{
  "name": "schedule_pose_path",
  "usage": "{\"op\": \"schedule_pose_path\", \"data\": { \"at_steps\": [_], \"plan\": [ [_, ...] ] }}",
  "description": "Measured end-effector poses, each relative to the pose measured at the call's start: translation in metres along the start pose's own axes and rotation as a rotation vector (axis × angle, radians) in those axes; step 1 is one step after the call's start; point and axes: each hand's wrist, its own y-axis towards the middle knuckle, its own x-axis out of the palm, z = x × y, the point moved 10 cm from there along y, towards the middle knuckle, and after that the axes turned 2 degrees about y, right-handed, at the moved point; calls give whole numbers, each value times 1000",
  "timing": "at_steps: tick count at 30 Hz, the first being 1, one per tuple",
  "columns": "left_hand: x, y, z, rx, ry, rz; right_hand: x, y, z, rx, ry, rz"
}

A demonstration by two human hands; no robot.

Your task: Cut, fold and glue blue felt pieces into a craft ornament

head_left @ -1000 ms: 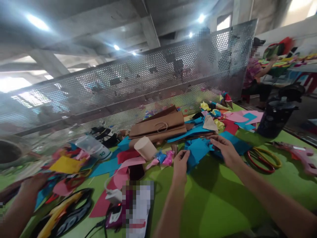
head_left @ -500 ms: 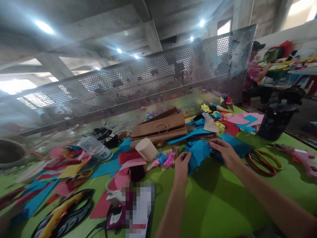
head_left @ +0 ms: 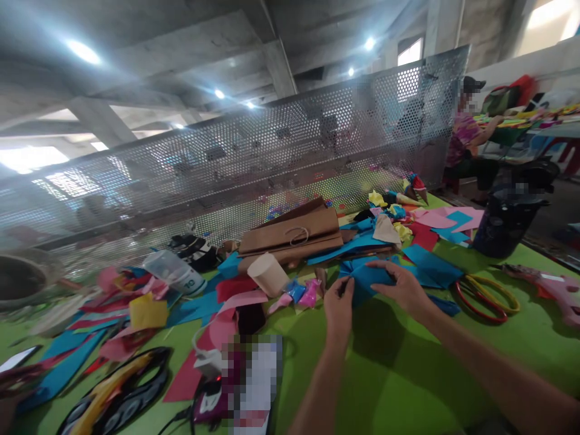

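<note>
A piece of crinkled blue paper is held up between my two hands above the green tabletop. My left hand pinches its left edge with fingertips and thumb pressed together. On the other side, my right hand has the fingers along the paper's top and the thumb against its lower right part. Just left of my left hand lie small pink and blue shiny wrapped bundles. More blue paper lies flat beyond my right hand, with red and yellow loops beside it.
A cream paper roll, folded brown paper and a clear cup stand further back. A perforated metal screen closes the far edge. Right are a dark tumbler and a pink-handled tool. A person sits beyond.
My right hand has shifted left, closer to my left hand, and its thumb and fingers are further apart on the blue paper. At far left, a yellow paper piece has shifted.
</note>
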Motion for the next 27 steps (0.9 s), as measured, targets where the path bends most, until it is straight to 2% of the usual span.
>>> {"op": "schedule_pose_path", "data": {
  "at_steps": [6, 12, 16, 20, 24, 27],
  "plan": [
    [0, 0, -4, -37, -56, 13, 2, -2, -5, 2, -35, 2],
    [2, -4, -9, -127, -196, -67, -2, 0, -3, 67, 23, -7],
    [6, -3, -7, -119, -271, -161, -1, -3, 0, 147, 123, -60],
    [10, -1, -1, -69, -249, -226, 3, -6, 6, 243, 269, -90],
    [-4, 0, 16, 87, -48, -111, 5, -8, 8, 287, 287, -98],
    [-13, -5, 34, 231, 84, -18, 4, -7, 3, 242, 199, -116]
  ]
}}
